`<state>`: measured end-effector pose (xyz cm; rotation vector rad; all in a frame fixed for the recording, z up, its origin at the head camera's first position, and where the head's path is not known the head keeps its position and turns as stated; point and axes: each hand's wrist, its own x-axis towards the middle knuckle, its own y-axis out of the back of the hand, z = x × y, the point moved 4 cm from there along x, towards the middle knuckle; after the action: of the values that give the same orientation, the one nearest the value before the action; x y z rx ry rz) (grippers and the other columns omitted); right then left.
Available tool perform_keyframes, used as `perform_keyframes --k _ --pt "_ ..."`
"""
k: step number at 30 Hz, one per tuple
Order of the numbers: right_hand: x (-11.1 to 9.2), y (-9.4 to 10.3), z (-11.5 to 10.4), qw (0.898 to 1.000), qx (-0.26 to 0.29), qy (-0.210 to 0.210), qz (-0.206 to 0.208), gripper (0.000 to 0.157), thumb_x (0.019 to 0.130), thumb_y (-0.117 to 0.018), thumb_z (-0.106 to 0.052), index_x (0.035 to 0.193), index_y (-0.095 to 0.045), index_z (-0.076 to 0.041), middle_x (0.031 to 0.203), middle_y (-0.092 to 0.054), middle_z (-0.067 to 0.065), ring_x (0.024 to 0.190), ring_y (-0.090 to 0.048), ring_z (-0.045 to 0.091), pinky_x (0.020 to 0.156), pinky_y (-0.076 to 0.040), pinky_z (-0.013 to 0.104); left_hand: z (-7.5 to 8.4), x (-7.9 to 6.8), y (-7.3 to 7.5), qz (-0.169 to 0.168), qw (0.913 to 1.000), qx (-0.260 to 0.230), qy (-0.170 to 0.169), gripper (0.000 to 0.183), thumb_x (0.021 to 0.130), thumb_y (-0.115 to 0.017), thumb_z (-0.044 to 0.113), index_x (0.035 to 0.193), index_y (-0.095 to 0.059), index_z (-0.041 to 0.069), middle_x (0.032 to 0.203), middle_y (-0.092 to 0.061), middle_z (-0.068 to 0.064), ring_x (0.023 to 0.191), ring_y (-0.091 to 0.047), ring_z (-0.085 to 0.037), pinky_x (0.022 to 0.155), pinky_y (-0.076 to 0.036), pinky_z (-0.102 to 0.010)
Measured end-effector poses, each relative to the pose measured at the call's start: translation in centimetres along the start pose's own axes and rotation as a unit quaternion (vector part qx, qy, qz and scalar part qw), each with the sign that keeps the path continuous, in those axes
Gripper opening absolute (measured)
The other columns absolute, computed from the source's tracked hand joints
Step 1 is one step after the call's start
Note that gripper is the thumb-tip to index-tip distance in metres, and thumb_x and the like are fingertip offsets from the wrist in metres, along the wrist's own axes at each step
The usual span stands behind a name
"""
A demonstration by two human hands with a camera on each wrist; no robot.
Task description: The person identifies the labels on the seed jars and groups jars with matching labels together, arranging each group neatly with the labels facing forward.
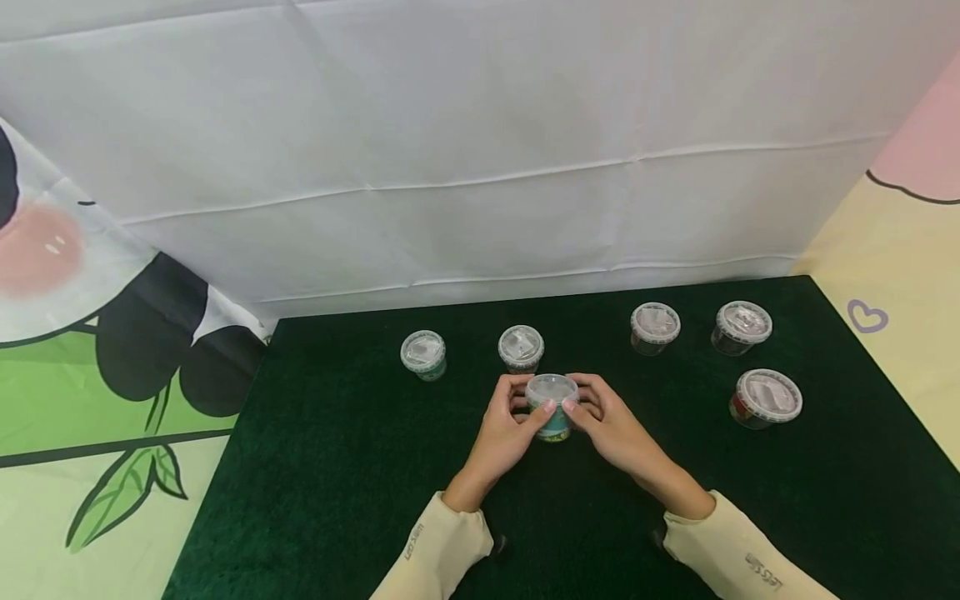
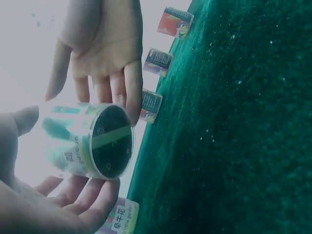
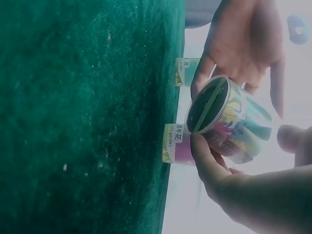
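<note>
A small clear plastic tub [image 1: 552,408] with a teal printed label and a translucent lid is held between both hands. My left hand [image 1: 507,427] holds its left side, thumb at the front and fingers around the back. On the other side my right hand [image 1: 611,423] grips it the same way, the two thumbs close together below the rim. In the left wrist view the tub [image 2: 87,141] shows its round dark base with a pale green strip across it, raised off the cloth. The right wrist view shows flower-like artwork on the tub [image 3: 239,124].
Similar lidded tubs stand around: a teal one [image 1: 423,354] at left, another tub [image 1: 521,348] just behind the hands, and a tub [image 1: 655,327], a dark tub [image 1: 741,327] and a red-labelled tub [image 1: 765,398] at right. Dark green cloth [image 1: 337,467] covers the table; a white sheet [image 1: 465,167] hangs behind.
</note>
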<state>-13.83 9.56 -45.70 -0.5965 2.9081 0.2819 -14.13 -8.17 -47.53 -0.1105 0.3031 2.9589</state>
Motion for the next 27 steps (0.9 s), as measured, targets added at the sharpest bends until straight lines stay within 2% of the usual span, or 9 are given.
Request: perform_keyframes --k 4,8,13,21,24,27 --pt "0.12 0.25 0.18 1.0 0.016 -0.004 -0.01 0.055 0.113 -0.047 -0.02 0.161 -0.027 -0.002 0.155 -0.045 0.028 0.143 -0.049 0.043 0.117 -0.045 0.056 0.11 -0.03 0.22 -0.014 0.9998 -0.005 0.012 0.048 0.109 -0.061 0.03 0.148 -0.045 0.007 0.144 -0.054 -0.013 0.127 -0.058 -0.03 0.103 -0.052 -0.049" --pt "0.17 0.58 0.21 0.999 0.03 -0.005 -0.026 0.056 0.114 -0.045 -0.022 0.163 -0.024 -0.003 0.159 -0.042 0.029 0.147 -0.044 0.045 0.118 -0.042 0.058 0.13 0.09 0.61 -0.029 0.9991 -0.025 0.015 0.043 0.112 -0.053 0.031 0.148 -0.046 0.009 0.142 -0.055 -0.013 0.123 -0.06 -0.027 0.105 -0.052 -0.048" --pt "0.23 0.88 0.3 0.998 0.044 -0.011 -0.047 0.057 0.115 -0.043 -0.025 0.164 -0.023 -0.004 0.162 -0.038 0.028 0.148 -0.041 0.047 0.119 -0.041 0.059 0.14 0.18 0.97 -0.041 0.9983 -0.041 0.011 0.042 0.112 -0.054 0.031 0.147 -0.048 0.009 0.141 -0.056 -0.013 0.12 -0.061 -0.023 0.103 -0.053 -0.043" --pt "0.26 0.63 0.61 0.996 0.061 -0.017 -0.069 0.057 0.116 -0.039 -0.029 0.165 -0.022 -0.005 0.164 -0.034 0.028 0.15 -0.037 0.048 0.12 -0.039 0.059 -0.37 0.1 0.83 -0.085 0.9948 -0.048 0.028 0.053 0.113 -0.049 0.036 0.157 -0.041 0.007 0.149 -0.056 -0.014 0.131 -0.059 -0.028 0.115 -0.046 -0.051" --pt "0.27 0.5 0.63 0.996 0.059 -0.018 -0.062 0.057 0.116 -0.039 -0.028 0.165 -0.023 -0.004 0.164 -0.034 0.028 0.15 -0.037 0.048 0.12 -0.04 0.058 -0.38 0.1 0.82 -0.079 0.9957 -0.045 0.022 0.053 0.113 -0.05 0.034 0.157 -0.041 0.006 0.149 -0.056 -0.015 0.129 -0.06 -0.028 0.112 -0.048 -0.05" --pt "0.24 0.4 0.5 0.997 0.056 -0.014 -0.048 0.057 0.115 -0.041 -0.027 0.164 -0.024 -0.004 0.163 -0.035 0.028 0.149 -0.039 0.047 0.119 -0.042 0.057 -0.26 0.1 0.86 -0.056 0.9976 -0.04 0.01 0.05 0.113 -0.052 0.031 0.155 -0.043 0.005 0.146 -0.057 -0.016 0.124 -0.061 -0.027 0.106 -0.05 -0.044"
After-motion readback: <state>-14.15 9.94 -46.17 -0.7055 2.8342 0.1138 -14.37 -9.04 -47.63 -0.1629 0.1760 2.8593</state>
